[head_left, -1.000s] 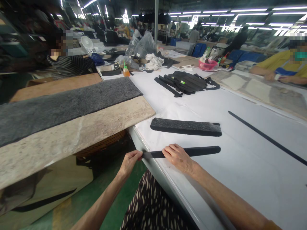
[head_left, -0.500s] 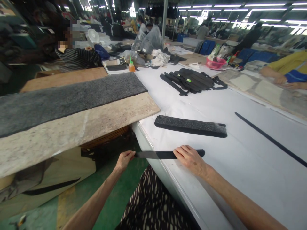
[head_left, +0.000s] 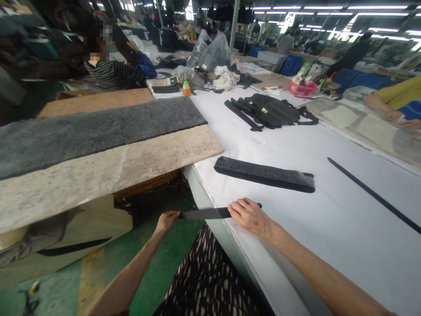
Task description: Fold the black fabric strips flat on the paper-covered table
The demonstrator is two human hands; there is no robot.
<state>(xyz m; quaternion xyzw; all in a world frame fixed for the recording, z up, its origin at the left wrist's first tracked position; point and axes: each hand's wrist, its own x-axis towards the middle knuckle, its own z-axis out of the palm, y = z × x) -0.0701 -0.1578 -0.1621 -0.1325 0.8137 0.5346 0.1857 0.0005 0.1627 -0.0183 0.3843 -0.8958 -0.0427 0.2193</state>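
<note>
A dark fabric strip (head_left: 206, 213) stretches between my two hands across the edge of the white table (head_left: 296, 245). My left hand (head_left: 167, 221), out past the table edge, pinches one end of it. Over the table, my right hand (head_left: 250, 217) is closed around the strip near its other end, and a short tip shows beyond the fingers. Just behind my right hand lies a neat stack of black strips (head_left: 263, 174). A single long black strip (head_left: 375, 193) rests on the table to the right.
A heap of black pieces (head_left: 271, 110) with green tags lies farther back. At left, grey ribbed fabric (head_left: 98, 127) covers part of a worn board (head_left: 138, 164). An orange bottle (head_left: 186, 89) and a pink basket (head_left: 303, 88) stand behind. Co-workers sit at far left and right.
Both hands have shifted a little left with the strip, and less of it sticks out beyond my right hand. The person at left has raised an arm.
</note>
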